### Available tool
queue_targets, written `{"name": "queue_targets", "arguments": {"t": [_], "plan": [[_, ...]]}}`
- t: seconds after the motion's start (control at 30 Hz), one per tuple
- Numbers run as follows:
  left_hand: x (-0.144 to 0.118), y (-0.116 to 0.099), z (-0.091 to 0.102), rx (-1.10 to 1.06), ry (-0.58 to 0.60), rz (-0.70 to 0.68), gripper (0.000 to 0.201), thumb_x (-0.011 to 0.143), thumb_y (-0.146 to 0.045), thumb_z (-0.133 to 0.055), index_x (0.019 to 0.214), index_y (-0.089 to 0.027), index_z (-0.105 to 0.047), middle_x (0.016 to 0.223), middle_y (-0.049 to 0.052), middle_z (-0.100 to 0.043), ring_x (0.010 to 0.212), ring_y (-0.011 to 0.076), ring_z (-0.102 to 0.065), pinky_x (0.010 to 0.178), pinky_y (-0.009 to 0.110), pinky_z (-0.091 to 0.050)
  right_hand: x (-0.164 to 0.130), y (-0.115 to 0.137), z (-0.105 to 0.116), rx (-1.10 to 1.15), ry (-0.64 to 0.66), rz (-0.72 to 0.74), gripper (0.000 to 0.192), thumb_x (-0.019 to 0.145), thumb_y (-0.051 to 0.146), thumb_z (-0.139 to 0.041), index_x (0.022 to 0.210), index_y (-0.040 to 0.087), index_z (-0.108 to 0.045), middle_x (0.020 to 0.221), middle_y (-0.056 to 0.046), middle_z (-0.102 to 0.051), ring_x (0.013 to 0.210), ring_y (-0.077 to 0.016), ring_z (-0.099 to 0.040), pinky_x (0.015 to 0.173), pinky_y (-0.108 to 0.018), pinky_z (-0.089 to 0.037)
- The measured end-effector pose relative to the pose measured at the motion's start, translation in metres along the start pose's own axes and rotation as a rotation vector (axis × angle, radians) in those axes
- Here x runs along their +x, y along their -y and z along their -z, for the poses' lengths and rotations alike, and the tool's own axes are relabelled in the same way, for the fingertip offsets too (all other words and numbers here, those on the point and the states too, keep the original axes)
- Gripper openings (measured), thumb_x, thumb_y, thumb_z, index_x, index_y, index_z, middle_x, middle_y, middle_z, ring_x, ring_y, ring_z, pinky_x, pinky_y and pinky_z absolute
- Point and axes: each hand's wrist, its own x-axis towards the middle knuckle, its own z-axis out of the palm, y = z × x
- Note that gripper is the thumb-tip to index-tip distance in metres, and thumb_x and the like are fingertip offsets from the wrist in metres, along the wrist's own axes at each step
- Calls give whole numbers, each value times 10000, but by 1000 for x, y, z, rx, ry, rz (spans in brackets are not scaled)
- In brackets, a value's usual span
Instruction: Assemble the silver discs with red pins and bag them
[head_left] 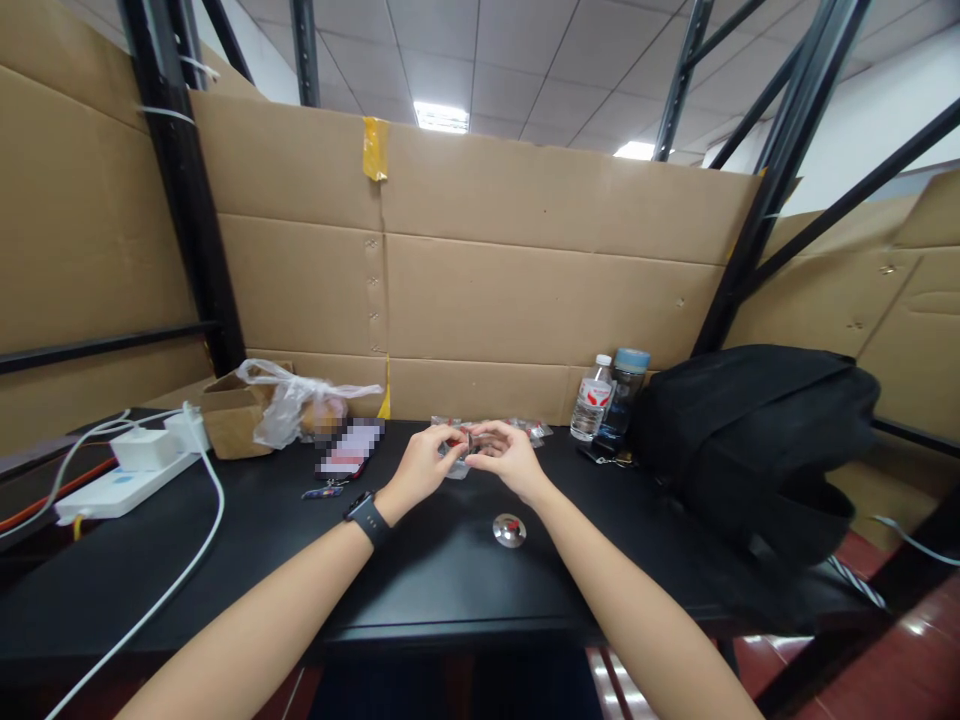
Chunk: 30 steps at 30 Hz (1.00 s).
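Close together over the far middle of the black table, my left hand and my right hand meet fingertip to fingertip. Both are closed in a pinch around something small and dark, mostly hidden by the fingers, so I cannot make out its kind. A bit of clear plastic shows just below the left fingertips; whether it is held or lies on the table I cannot tell. Nearer to me, by my right wrist, lies a shiny round metal disc with a red patch at its middle. Small clear packets with red marks lie behind the hands.
A phone, a tied plastic bag, a cardboard box and a white power strip with cables are on the left. Two bottles and a black backpack stand right. Cardboard walls the back.
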Motion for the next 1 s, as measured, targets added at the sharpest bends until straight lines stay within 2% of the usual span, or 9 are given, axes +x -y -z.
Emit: {"name": "queue_targets", "arguments": {"t": [0.2, 0.33, 0.43, 0.5, 0.6, 0.7, 0.8, 0.9, 1.0], "plan": [[-1, -6, 1, 85, -24, -61, 109, 912, -198, -592, 897, -203, -699, 944, 51, -735, 896, 202, -660, 849, 325, -496, 1, -5, -3, -38, -27, 3, 445, 536, 336, -943, 866, 192, -680, 1165, -91, -714, 930, -212, -710, 793, -338, -598], [0, -3, 2, 126, -19, -82, 101, 931, -226, -602, 918, -202, -699, 953, 52, -732, 903, 209, -648, 851, 341, -486, 3, -4, 3, -67, 4, -6, 428, 573, 384, -929, 899, 186, -733, 1118, -79, -721, 928, -209, -709, 862, -359, -591], [0, -3, 3, 129, -38, -73, 121, 943, -243, -592, 924, -202, -704, 950, 57, -733, 910, 212, -647, 858, 348, -487, 3, -1, 10, -155, 76, -30, 389, 748, 527, -795, 915, 177, -762, 1095, -90, -715, 907, -205, -708, 774, -325, -586], [-1, -2, 3, 140, -40, -65, 131, 943, -242, -587, 922, -200, -709, 952, 61, -735, 913, 214, -645, 857, 351, -489, 3, -1, 14, -205, 118, -74, 422, 827, 575, -705, 941, 172, -748, 1000, -81, -720, 838, -192, -708, 687, -291, -558], [-2, -2, 1, 163, -16, -69, 132, 939, -271, -607, 912, -207, -719, 952, 57, -743, 914, 219, -644, 854, 356, -487, 2, -3, 15, -230, 167, -102, 407, 833, 573, -702, 937, 179, -693, 880, -38, -694, 774, -174, -691, 638, -259, -511], [-3, -1, -1, 156, 18, -81, 118, 927, -271, -628, 886, -219, -725, 942, 44, -753, 911, 219, -652, 856, 355, -484, 1, -5, 14, -247, 207, -90, 374, 850, 559, -685, 890, 188, -655, 926, -29, -663, 771, -161, -665, 629, -252, -491], [-2, -1, -2, 115, 0, -53, 128, 935, -260, -608, 895, -214, -720, 936, 42, -750, 907, 212, -659, 857, 341, -486, 2, -6, 15, -326, 211, -49, 309, 873, 495, -667, 862, 187, -662, 964, -37, -630, 806, -162, -632, 674, -270, -501], [-2, -2, -2, 40, -68, -5, 174, 968, -282, -555, 966, -201, -709, 978, 50, -736, 919, 196, -658, 860, 322, -491, 3, -4, 20, -491, 203, 45, 204, 864, 361, -674, 776, 177, -669, 968, -44, -601, 880, -176, -609, 801, -311, -503], [-3, -1, -3, -7, 55, -50, 161, 937, -328, -618, 956, -206, -721, 978, 45, -732, 921, 192, -660, 873, 314, -492, 4, 0, 24, -574, 228, 100, 161, 861, 274, -652, 732, 178, -657, 951, -42, -597, 924, -184, -597, 909, -346, -475]]}}
